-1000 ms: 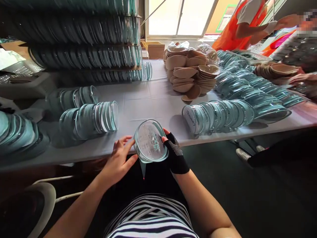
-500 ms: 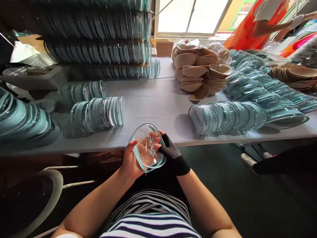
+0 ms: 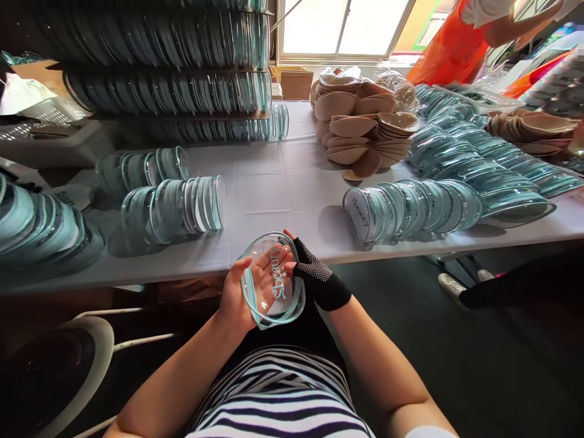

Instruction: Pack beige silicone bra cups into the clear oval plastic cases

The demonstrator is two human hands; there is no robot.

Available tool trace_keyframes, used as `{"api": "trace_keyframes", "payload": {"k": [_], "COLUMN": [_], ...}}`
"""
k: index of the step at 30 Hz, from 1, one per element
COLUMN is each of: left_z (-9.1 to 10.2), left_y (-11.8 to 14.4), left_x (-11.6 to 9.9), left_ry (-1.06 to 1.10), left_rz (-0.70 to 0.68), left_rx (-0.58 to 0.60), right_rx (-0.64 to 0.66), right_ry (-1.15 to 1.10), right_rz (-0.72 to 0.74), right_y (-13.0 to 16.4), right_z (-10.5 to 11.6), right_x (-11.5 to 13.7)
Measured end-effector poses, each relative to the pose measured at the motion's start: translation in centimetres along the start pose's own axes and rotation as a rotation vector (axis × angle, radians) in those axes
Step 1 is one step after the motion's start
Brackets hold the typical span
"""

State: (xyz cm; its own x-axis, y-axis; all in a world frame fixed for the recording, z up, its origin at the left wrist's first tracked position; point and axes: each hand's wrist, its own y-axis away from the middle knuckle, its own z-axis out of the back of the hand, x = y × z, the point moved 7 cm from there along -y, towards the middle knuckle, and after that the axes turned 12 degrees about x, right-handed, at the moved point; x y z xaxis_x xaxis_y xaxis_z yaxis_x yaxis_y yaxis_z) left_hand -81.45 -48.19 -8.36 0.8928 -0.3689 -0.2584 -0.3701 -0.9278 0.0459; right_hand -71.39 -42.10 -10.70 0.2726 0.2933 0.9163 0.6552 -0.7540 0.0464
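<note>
A clear plastic pouch [image 3: 267,307] with pale-blue edging and "Sbeauty" lettering is held over my lap, just off the table's near edge. My left hand [image 3: 246,292], bare, cradles it from the left and beneath; its fingers show through the clear wall, the thumb on the near rim. My right hand [image 3: 314,274], in a black fingerless glove with white dots, grips the right side at the rim. To the right on the table a row of similar clear pouches [image 3: 410,210] lies nested, the end one showing the same lettering.
White-covered table [image 3: 292,207] spans ahead. Tall stacks of clear rounded pieces [image 3: 182,91] stand at back left, shorter rows [image 3: 182,207] nearer. Beige moulded shells [image 3: 360,121] are piled at back centre. More pouches [image 3: 474,158] extend right. A person in an orange apron [image 3: 451,48] stands beyond.
The pouch has turned a little in my hands, its lettering now running more upright, and sits slightly lower. The view has shifted slightly. The person in orange has moved their arm.
</note>
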Motion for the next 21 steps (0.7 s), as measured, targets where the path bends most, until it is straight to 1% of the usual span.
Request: {"api": "trace_keyframes", "payload": {"k": [5,7,9,11,13,16,18,21], "left_z": [0.2,0.3,0.2,0.1,-0.1,-0.7,-1.0,-1.0], "left_y": [-0.3,-0.4,-0.4,-0.2,0.1,0.3,0.4,0.6], "left_x": [-0.4,-0.1,0.8,1.8,2.2,1.8,1.5,1.1], "left_ry": [0.054,0.043,0.018,-0.004,-0.011,0.012,0.031,0.047], "left_rz": [-0.042,-0.031,0.062,0.177,0.238,0.239,0.233,0.221], "left_rx": [-0.037,-0.041,-0.042,-0.053,-0.064,-0.064,-0.065,-0.088], "right_rx": [0.013,-0.041,-0.139,-0.208,-0.216,-0.233,-0.292,-0.396], "right_ry": [0.058,0.070,0.092,0.098,0.023,-0.143,-0.217,-0.298], "right_rz": [0.072,0.063,0.059,0.068,0.057,0.062,0.130,0.271], "right_y": [0.6,0.4,0.3,0.2,0.0,0.0,0.3,1.2], "right_z": [-0.2,0.1,0.8,1.4,1.8,2.5,3.4,4.9], "right_x": [0.9,0.9,0.9,1.0,0.7,0.0,0.0,0.4]}}
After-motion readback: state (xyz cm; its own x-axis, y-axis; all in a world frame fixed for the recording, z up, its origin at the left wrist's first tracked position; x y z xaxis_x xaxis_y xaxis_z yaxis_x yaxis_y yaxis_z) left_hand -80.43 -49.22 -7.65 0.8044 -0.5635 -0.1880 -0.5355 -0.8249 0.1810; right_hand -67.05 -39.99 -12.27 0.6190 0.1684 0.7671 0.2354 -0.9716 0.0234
